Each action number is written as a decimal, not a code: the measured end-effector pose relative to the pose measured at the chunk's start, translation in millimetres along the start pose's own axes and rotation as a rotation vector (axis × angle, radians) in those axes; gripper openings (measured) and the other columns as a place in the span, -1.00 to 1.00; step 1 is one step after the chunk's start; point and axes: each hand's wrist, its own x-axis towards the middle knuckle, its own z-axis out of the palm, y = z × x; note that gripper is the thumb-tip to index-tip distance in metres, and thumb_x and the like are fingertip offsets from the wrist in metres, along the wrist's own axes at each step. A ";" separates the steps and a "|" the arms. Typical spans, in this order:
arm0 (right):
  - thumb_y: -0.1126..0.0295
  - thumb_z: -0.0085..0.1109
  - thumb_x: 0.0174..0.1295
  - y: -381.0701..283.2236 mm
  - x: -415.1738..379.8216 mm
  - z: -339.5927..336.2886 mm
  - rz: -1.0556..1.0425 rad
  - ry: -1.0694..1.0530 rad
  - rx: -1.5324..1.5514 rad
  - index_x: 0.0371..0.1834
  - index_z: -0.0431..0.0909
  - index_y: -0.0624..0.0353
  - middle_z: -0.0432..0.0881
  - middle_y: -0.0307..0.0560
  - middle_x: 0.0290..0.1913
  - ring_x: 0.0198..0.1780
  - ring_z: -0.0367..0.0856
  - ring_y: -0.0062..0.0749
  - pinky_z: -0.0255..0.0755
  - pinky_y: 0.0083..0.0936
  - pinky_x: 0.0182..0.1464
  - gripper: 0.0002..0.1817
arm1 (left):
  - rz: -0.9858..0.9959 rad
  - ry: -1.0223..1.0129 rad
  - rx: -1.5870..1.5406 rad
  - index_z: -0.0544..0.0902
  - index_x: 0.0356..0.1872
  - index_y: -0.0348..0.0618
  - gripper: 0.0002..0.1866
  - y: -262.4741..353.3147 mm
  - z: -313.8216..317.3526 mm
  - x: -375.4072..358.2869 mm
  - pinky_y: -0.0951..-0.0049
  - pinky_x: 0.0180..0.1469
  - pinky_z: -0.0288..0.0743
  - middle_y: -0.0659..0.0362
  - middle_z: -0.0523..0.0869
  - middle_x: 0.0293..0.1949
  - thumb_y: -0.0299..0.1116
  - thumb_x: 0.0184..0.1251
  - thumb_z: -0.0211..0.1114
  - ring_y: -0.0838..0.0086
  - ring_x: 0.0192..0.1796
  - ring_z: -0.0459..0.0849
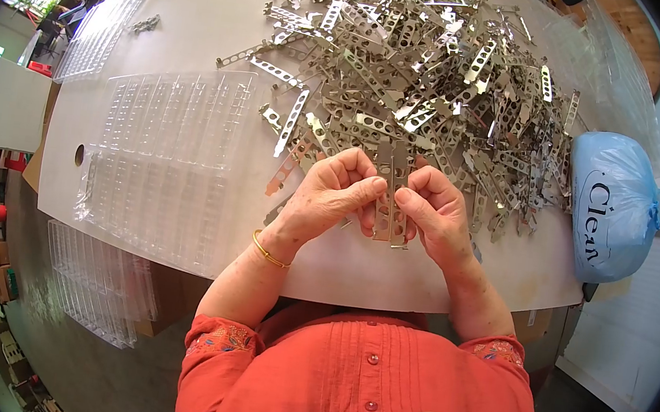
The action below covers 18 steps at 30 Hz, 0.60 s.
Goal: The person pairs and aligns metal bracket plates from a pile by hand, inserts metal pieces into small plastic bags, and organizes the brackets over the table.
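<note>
Near the table's front edge, my left hand [340,188] and my right hand [434,210] face each other with bent fingers. Between them are thin metal brackets [384,204] with holes, held upright side by side. Each hand pinches the brackets between thumb and fingers; how many there are cannot be made out. Just beyond my hands lies a large heap of similar loose metal brackets [411,69], tangled in all directions.
A clear plastic tray [165,155] lies on the white table [322,274] at the left, with another tray [101,33] behind it. More clear trays [97,281] stand below the table's left edge. A blue bag [615,207] sits at the right edge.
</note>
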 end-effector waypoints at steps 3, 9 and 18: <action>0.36 0.23 0.43 0.3 0.2 -0.1 0.000 -0.004 -0.001 -0.21 0.50 0.13 0.59 -0.32 -0.43 -0.49 0.53 -0.76 0.42 -0.76 -0.50 -0.87 | -0.003 0.001 0.006 0.50 -0.23 -0.19 -0.83 0.7 -0.1 -0.2 0.58 -0.50 0.58 0.18 0.71 -0.33 -0.37 0.48 0.32 0.56 -0.51 0.69; 0.36 0.23 0.44 0.8 -0.4 -0.3 -0.006 -0.009 0.005 -0.21 0.49 0.12 0.60 -0.33 -0.43 -0.49 0.54 -0.77 0.41 -0.78 -0.51 -0.87 | -0.002 -0.001 0.008 0.50 -0.22 -0.19 -0.83 0.1 -0.5 0.2 0.57 -0.50 0.59 0.17 0.71 -0.33 -0.37 0.48 0.32 0.55 -0.50 0.69; 0.38 0.22 0.43 0.1 -0.1 0.3 -0.010 -0.002 0.011 -0.21 0.48 0.13 0.60 -0.32 -0.44 -0.50 0.53 -0.76 0.41 -0.77 -0.51 -0.88 | -0.003 -0.006 0.002 0.51 -0.21 -0.20 -0.82 0.5 -0.4 0.1 0.55 -0.50 0.60 0.17 0.72 -0.32 -0.36 0.47 0.33 0.55 -0.51 0.70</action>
